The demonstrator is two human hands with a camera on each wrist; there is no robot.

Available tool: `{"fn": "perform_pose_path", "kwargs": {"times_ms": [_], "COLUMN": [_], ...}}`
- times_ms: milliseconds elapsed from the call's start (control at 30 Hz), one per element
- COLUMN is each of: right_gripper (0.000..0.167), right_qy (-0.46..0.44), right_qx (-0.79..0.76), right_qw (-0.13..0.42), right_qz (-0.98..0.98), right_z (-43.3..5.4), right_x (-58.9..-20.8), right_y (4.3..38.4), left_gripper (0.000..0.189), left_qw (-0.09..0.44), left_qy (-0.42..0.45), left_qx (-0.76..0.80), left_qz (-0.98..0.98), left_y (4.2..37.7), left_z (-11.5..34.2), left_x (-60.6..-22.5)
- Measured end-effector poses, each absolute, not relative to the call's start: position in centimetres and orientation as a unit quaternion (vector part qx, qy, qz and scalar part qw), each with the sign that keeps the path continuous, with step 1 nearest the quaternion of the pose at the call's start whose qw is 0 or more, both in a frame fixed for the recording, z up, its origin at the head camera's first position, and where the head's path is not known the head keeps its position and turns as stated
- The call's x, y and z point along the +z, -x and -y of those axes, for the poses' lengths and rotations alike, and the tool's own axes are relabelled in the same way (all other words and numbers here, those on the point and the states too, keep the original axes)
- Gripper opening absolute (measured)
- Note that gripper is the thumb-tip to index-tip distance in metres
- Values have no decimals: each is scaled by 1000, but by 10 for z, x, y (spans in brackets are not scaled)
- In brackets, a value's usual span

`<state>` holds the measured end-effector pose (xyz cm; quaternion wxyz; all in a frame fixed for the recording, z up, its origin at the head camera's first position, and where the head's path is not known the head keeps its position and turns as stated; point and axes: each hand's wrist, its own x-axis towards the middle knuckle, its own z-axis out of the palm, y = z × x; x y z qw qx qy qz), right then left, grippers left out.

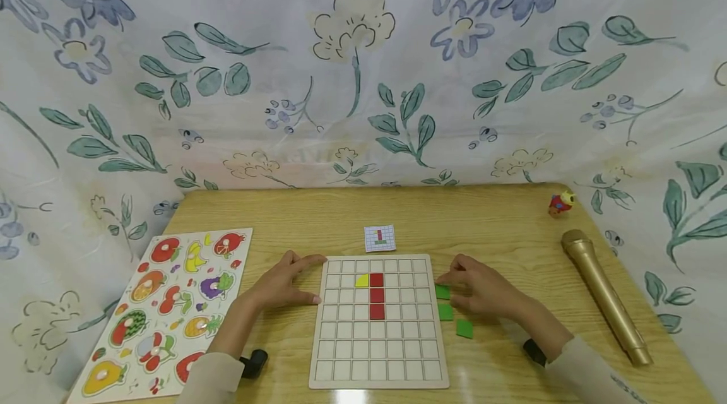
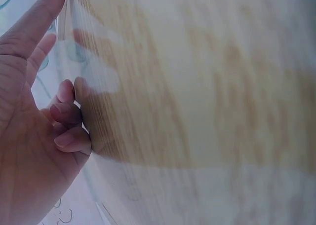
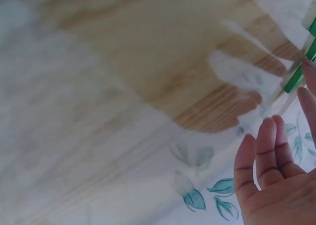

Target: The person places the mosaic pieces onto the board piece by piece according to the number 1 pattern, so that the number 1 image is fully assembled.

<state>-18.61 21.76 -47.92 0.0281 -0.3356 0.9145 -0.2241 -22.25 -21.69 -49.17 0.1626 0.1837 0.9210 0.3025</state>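
A pale gridded board [image 1: 341,348] lies before me, bearing a column of three red square tiles [image 1: 377,295] and a yellow piece [image 1: 361,281] with one slanted or rounded side. At the board's upper left edge, my left hand [image 1: 280,284] rests with forefinger and thumb spread, their tips against the rim. My right hand [image 1: 483,287] is beyond the right edge, its forefinger and thumb tips at a green tile [image 1: 442,292]. Two more green tiles, a near one [image 1: 445,312] and a lower one [image 1: 464,329], lie close by. In the right wrist view, fingertips meet the green edges [image 3: 294,82].
A small card [image 1: 379,238] printed with a coloured grid pattern lies behind the board. The fruit puzzle board [image 1: 187,278] is at left. On the right are a gold microphone [image 1: 608,297] and a small red and yellow figurine [image 1: 561,203]. A floral curtain [image 1: 363,76] hangs behind the table.
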Motion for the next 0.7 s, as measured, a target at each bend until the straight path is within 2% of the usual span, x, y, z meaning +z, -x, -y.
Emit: {"fn": "perform_pose_path", "kwargs": {"times_ms": [233, 433, 700], "right_gripper": [32, 26, 19], "right_qy": [335, 337, 330], "right_qx": [-232, -241, -228], "right_qw": [34, 41, 24], "right_qz": [-913, -909, -916], "right_z": [-216, -216, -216], "right_x": [-480, -481, -486], "right_y": [186, 188, 188], "left_gripper": [78, 79, 78], "left_qw": [163, 165, 161], "left_qy": [-188, -188, -186], "left_qx": [308, 312, 307], "left_qz": [-918, -916, -919], "left_y": [222, 221, 222], "left_z": [217, 217, 218], "left_x": [-491, -492, -493]}}
